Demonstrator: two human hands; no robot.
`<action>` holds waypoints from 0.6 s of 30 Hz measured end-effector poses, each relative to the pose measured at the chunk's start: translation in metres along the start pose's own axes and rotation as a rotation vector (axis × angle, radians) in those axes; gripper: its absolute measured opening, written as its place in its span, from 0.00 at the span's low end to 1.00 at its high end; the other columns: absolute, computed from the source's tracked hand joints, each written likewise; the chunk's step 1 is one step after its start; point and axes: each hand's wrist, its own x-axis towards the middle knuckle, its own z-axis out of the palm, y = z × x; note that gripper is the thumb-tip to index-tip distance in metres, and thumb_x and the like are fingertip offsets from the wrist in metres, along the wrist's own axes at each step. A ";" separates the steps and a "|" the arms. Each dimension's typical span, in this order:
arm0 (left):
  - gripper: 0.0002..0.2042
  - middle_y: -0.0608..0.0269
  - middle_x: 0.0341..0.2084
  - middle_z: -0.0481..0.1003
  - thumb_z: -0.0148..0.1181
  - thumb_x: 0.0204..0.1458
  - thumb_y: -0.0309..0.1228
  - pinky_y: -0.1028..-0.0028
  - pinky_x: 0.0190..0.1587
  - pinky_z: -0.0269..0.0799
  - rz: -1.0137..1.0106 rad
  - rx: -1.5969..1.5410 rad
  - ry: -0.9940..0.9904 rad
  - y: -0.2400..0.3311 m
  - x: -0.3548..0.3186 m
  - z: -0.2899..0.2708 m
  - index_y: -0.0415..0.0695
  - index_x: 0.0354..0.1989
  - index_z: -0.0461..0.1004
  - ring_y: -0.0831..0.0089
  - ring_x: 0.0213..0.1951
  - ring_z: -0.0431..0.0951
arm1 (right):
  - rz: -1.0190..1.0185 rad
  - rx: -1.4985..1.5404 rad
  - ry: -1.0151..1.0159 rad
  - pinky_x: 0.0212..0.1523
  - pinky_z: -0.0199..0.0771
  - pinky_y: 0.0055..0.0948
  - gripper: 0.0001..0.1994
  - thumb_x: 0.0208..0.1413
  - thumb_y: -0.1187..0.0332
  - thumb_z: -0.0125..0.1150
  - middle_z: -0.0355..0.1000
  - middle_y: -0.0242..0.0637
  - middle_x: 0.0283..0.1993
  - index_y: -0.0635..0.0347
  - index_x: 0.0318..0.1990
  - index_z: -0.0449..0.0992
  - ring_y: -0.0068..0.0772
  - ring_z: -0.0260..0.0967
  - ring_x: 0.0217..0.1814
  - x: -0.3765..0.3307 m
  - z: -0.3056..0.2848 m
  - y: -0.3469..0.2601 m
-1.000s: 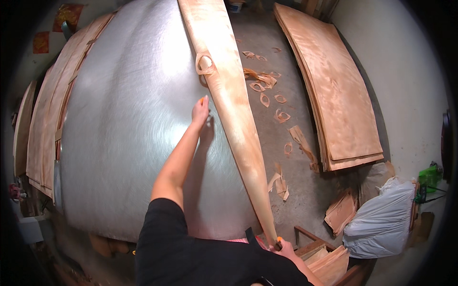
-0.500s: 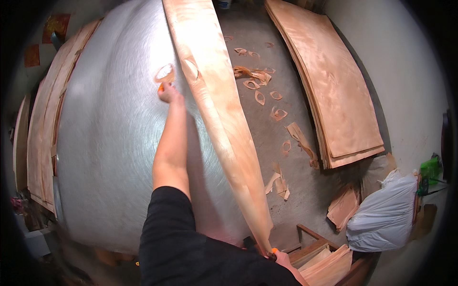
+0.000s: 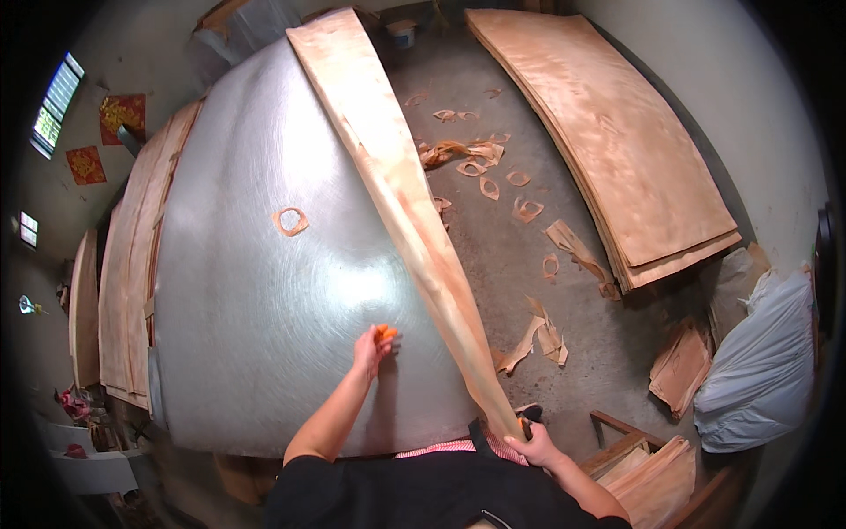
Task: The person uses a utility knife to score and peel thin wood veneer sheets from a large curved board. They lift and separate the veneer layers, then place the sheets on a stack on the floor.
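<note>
The sheet (image 3: 414, 238) is laid lengthwise along the right side of the metal table (image 3: 238, 344), its near end gripped in the right hand (image 3: 539, 448). The left hand (image 3: 372, 353) is held over the table's near part, apart from the sheet, with orange seen at its fingertips (image 3: 382, 331); whether anything is gripped there cannot be told. Farther off, a ring (image 3: 294, 232) is set on the table, and scraps (image 3: 561, 236) are strewn across the floor (image 3: 498, 264) toward a stack (image 3: 617, 132).

Two hands (image 3: 370, 353) (image 3: 539, 447), one long veneer sheet (image 3: 425, 242) and one ring-shaped offcut (image 3: 300, 225) on the surface (image 3: 220, 344) — at left, two red posters (image 3: 122, 118) (image 3: 85, 165), two windows (image 3: 58, 104) (image 3: 28, 229).
</note>
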 end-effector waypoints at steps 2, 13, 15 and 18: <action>0.16 0.58 0.39 0.74 0.37 0.58 0.39 0.81 0.32 0.69 -0.016 0.113 0.000 -0.024 -0.034 0.003 0.41 0.44 0.67 0.79 0.32 0.73 | 0.101 0.402 -0.121 0.37 0.67 0.25 0.16 0.48 0.65 0.60 0.72 0.32 0.32 0.65 0.42 0.70 0.23 0.67 0.34 -0.006 -0.024 -0.024; 0.16 0.62 0.35 0.75 0.42 0.57 0.43 0.78 0.33 0.68 0.174 0.376 -0.082 -0.132 -0.176 0.164 0.44 0.42 0.69 0.79 0.32 0.73 | -0.222 1.682 -0.568 0.16 0.49 0.13 0.12 0.55 0.64 0.44 0.58 0.16 0.10 0.51 0.21 0.66 0.10 0.46 0.11 -0.026 -0.244 -0.001; 0.16 0.65 0.36 0.75 0.43 0.57 0.43 0.78 0.33 0.68 0.179 0.430 -0.096 -0.150 -0.182 0.198 0.45 0.41 0.70 0.79 0.34 0.72 | -0.251 1.688 -0.576 0.15 0.49 0.13 0.12 0.55 0.64 0.43 0.56 0.16 0.09 0.52 0.21 0.66 0.11 0.44 0.09 -0.035 -0.289 0.006; 0.17 0.69 0.34 0.73 0.43 0.56 0.46 0.76 0.33 0.68 0.180 0.481 -0.059 -0.183 -0.170 0.232 0.47 0.41 0.69 0.81 0.35 0.71 | -0.226 1.498 -0.402 0.15 0.46 0.13 0.12 0.56 0.64 0.43 0.53 0.15 0.09 0.54 0.21 0.65 0.11 0.40 0.09 -0.048 -0.350 0.018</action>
